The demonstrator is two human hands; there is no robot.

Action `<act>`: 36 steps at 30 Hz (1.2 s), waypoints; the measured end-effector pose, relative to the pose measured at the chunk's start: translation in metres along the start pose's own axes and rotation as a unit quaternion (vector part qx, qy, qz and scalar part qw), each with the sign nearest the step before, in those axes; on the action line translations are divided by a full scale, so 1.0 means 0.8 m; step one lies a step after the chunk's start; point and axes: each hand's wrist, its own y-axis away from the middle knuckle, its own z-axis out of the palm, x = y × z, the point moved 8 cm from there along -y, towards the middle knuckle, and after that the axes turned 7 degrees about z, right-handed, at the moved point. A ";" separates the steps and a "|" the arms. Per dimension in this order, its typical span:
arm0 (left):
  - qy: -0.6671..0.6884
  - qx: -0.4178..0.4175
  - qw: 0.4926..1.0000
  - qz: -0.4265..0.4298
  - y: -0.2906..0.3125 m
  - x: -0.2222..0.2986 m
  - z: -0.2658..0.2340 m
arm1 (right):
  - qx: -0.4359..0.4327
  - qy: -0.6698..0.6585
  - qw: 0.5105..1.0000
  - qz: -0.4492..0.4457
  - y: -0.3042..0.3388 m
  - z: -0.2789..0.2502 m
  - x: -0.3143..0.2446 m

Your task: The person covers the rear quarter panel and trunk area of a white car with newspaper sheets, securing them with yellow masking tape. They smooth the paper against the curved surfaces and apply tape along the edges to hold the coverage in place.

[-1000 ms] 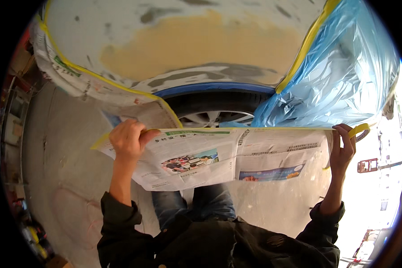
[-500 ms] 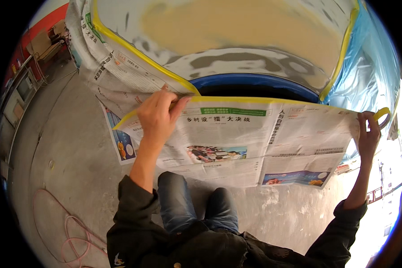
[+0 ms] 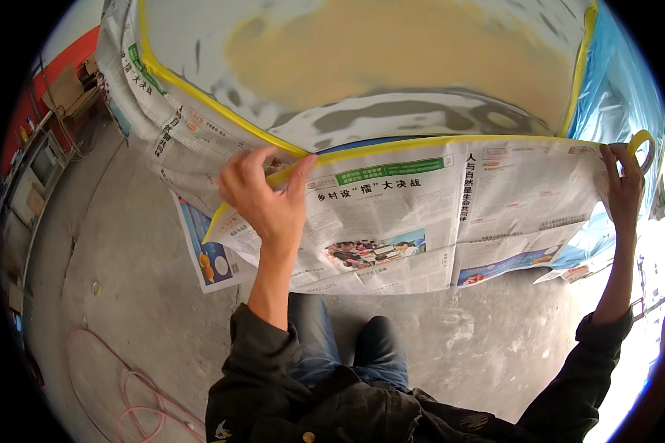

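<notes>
A newspaper sheet (image 3: 391, 214) with yellow masking tape (image 3: 421, 145) along its top edge stretches between my hands, below a car body panel (image 3: 391, 59). My left hand (image 3: 266, 196) is at the sheet's taped edge, thumb against the tape near the panel's lower left corner, other fingers curled beside it. My right hand (image 3: 623, 181) grips the sheet's far right end. The roll of masking tape (image 3: 644, 151) hangs just beyond those fingers, joined to the strip. Only a thin sliver of the blue wheel arch edge (image 3: 369, 145) shows above the paper.
More newspaper (image 3: 166, 111) covers the area left of the panel, bordered by yellow tape. Blue plastic film (image 3: 617, 81) drapes the right side. A pink hose (image 3: 137, 391) lies coiled on the concrete floor (image 3: 155, 280). Shelving with boxes (image 3: 41, 170) stands at the far left.
The sheet's taped edge has risen toward the panel and now hides most of the dark wheel arch opening. My right hand has moved up and slightly right. My left hand has shifted slightly right.
</notes>
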 end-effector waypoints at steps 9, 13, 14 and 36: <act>0.009 -0.182 0.961 0.209 0.116 -0.040 0.033 | -0.021 0.010 0.999 0.028 0.008 0.006 -0.009; -0.009 -0.161 0.981 0.109 0.129 -0.082 0.025 | -0.016 -0.009 1.000 0.019 0.014 0.010 -0.012; -0.007 -0.134 0.989 0.057 0.126 -0.089 0.019 | -0.014 -0.018 1.000 0.013 0.014 0.013 -0.015; 0.124 -0.288 0.882 0.351 0.034 0.131 0.111 | -0.102 -0.024 0.991 0.083 0.044 0.046 -0.051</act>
